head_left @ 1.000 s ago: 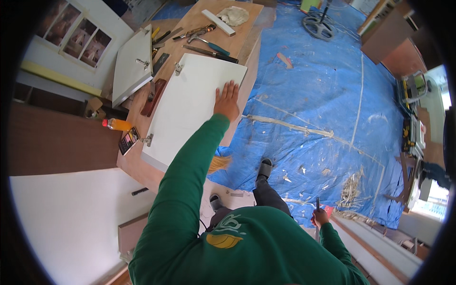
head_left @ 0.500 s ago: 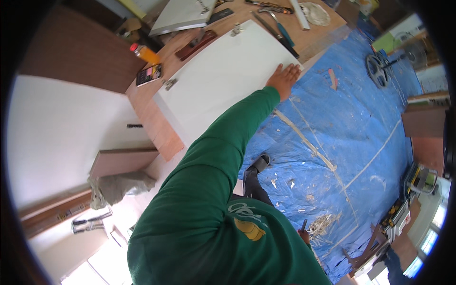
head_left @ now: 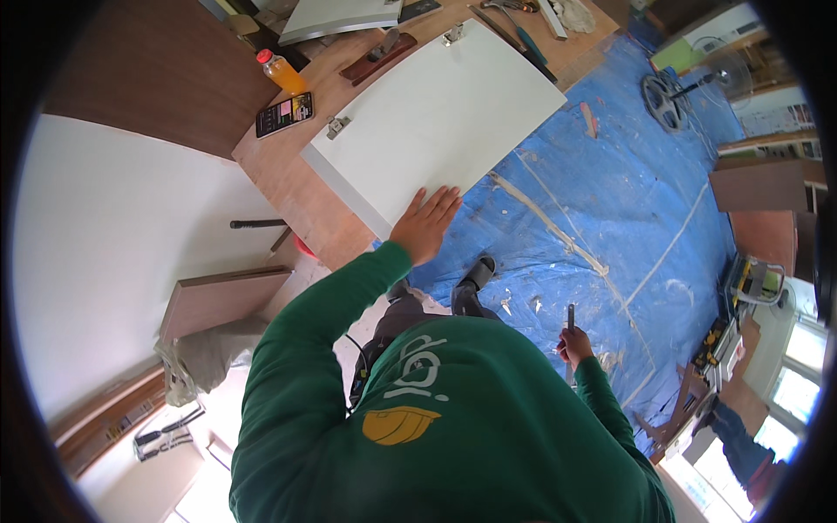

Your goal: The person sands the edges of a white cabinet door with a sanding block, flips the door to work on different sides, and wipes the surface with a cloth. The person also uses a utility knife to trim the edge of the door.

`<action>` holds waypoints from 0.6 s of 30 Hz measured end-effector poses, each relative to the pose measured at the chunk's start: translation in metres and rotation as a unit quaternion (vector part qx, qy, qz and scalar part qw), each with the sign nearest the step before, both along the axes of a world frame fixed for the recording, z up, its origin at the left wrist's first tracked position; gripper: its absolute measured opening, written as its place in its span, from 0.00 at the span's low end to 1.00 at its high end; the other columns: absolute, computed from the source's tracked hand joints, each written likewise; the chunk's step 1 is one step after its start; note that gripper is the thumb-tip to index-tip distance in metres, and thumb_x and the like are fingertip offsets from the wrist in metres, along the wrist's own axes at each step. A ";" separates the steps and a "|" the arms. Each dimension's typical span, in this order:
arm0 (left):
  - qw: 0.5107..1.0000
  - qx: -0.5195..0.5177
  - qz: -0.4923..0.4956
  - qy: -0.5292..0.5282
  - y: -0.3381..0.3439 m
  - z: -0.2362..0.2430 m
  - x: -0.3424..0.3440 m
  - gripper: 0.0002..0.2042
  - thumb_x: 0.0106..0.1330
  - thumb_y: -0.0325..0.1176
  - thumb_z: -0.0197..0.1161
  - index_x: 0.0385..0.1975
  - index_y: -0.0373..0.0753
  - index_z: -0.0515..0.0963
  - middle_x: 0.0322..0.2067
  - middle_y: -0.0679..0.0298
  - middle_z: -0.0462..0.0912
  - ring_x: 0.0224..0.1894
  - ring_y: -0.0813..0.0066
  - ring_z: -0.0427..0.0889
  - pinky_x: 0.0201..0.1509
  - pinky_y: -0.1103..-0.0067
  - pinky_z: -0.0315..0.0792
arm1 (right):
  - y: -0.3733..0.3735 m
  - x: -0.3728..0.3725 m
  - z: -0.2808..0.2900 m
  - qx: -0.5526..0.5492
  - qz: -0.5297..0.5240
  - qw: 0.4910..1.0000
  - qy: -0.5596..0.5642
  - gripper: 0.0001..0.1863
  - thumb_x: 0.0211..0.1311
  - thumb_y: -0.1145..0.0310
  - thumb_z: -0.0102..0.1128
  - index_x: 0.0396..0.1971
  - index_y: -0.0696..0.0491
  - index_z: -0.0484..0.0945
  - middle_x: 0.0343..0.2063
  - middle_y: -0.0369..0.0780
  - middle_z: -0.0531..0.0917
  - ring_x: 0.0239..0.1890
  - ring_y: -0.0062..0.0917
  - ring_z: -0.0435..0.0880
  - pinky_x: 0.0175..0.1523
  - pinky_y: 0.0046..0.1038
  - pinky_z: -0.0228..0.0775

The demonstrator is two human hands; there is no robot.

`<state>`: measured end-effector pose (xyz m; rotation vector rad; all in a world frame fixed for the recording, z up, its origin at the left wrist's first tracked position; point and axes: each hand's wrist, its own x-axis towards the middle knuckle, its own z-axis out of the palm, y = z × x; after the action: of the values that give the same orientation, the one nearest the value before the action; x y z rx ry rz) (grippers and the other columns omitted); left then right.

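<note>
Head | left hand (head_left: 423,228): on white panel (head_left: 440,118) | right hand (head_left: 575,346): gripping slim tool (head_left: 571,315)

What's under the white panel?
The table shows past the left edge of the panel, which seems to rest on it. Whatever lies directly beneath is covered, and the left hand also hides part of the near edge.

One green shirt (head_left: 497,418): large, rounded white lettering (head_left: 417,368) printed on the front, with a yellow helmet-shaped emblem (head_left: 401,425) just beside it. One phone (head_left: 285,115): screen lit, pink and yellow patches on dark, any text too small to read.
</note>
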<state>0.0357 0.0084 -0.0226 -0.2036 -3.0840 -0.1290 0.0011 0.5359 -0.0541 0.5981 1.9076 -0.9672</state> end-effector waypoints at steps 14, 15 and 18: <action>0.992 0.065 -0.071 -0.076 -0.055 0.022 0.134 0.36 0.74 0.48 0.53 0.78 0.40 0.54 0.80 0.59 0.50 0.82 0.62 0.46 0.82 0.54 0.39 | -0.058 0.160 0.047 0.028 0.196 0.975 -0.098 0.14 0.75 0.58 0.54 0.36 0.55 0.76 0.18 0.42 0.79 0.17 0.32 0.81 0.22 0.39 0.74; 0.991 0.066 -0.073 -0.085 -0.057 0.027 0.136 0.35 0.74 0.48 0.52 0.78 0.40 0.54 0.80 0.59 0.50 0.82 0.62 0.46 0.82 0.54 0.39 | -0.056 0.171 0.051 -0.019 0.174 0.980 -0.090 0.13 0.74 0.59 0.55 0.36 0.55 0.78 0.19 0.43 0.80 0.19 0.33 0.82 0.23 0.39 0.75; 0.992 0.100 -0.063 -0.051 -0.060 0.019 0.135 0.35 0.74 0.49 0.53 0.78 0.40 0.56 0.80 0.59 0.51 0.82 0.63 0.47 0.82 0.55 0.38 | -0.056 0.183 0.052 -0.058 0.159 0.984 -0.050 0.13 0.73 0.60 0.56 0.37 0.55 0.78 0.21 0.43 0.81 0.21 0.32 0.83 0.25 0.38 0.75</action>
<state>0.1708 -0.0518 -0.0032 -0.3932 -3.1299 -0.4640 0.1841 0.4797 -0.0022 0.2587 1.7758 -0.8181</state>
